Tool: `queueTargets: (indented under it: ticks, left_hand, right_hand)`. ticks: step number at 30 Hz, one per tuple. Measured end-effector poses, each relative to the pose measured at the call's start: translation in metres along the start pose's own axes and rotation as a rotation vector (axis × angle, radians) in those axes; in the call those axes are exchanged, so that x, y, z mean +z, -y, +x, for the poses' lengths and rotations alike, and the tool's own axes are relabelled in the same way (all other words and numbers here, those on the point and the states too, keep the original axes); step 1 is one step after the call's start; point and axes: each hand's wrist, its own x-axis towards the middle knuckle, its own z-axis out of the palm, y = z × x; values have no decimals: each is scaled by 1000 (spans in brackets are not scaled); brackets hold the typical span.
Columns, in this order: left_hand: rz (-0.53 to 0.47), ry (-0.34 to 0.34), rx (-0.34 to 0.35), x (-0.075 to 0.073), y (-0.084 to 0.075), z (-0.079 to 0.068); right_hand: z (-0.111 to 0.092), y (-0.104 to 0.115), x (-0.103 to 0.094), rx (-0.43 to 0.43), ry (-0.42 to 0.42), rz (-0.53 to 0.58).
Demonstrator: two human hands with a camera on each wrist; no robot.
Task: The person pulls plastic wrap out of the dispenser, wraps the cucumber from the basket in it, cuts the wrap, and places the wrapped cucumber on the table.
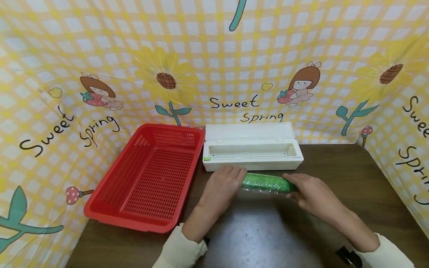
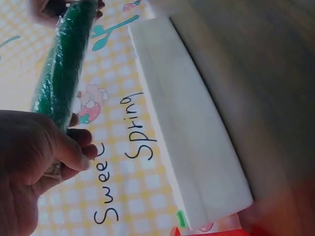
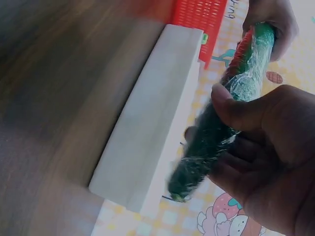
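Note:
A green cucumber [image 1: 266, 182] wrapped in clear cling film is held up level over the table, in front of the white box. My left hand [image 1: 222, 190] grips its left end. On the right end, my right hand [image 1: 313, 193] has thumb and fingers around it. The right wrist view shows the film wrinkled and shiny along the cucumber [image 3: 209, 137], with one tip poking out past the right hand [image 3: 280, 147]. Just behind the hands, the white cling film dispenser [image 1: 253, 164] stands with its lid [image 1: 249, 131] raised; a small green piece [image 1: 207, 159] sits at its left front edge.
Left of the dispenser is a red plastic basket [image 1: 174, 223] with slotted floor and walls, holding nothing visible. Brown wood-grain table [image 1: 352, 178] lies under everything. A yellow checked cloth [image 1: 214, 44] with printed flowers hangs behind and at both sides.

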Motion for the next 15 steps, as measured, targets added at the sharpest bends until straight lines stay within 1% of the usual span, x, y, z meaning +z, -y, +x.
queueTargets:
  ticks: [1,2,3,5,7,8,9,10,12,14,15]
  left_hand:
    - [-28,15,-9,-1,1,0]
    - [-70,44,-20,-2,3,0]
    - [-129,97,-40,-3,5,0]
    - [-292,241,-103,-7,8,-1]
    - [-507,397,-213,-11,11,-2]
    - [-616,464,-274,-13,13,-3]
    - [-710,517,-335,-14,15,-3]
    - [-789,559,-382,-15,16,-4]
    - [-928,617,-441,-14,19,-5]
    - [-1038,656,-459,-12,20,-7]
    - [-1065,663,-461,-10,20,-8]
  right_hand:
    - [0,0,0,-4,-6,-2]
    - [0,-1,-1,-14,-24,-15]
    - [0,-1,0,-23,-52,-34]
    - [-1,-2,1,-52,-124,-90]
    - [-3,-4,1,-99,-198,-162]
    - [-4,-4,1,-125,-230,-191]
    - [-5,-5,1,-150,-262,-217]
    - [-5,-5,1,-181,-303,-237]
    - [-5,-6,1,-229,-373,-266]
    - [-5,-6,1,-257,-416,-272]
    - [-5,-6,1,-265,-425,-276]
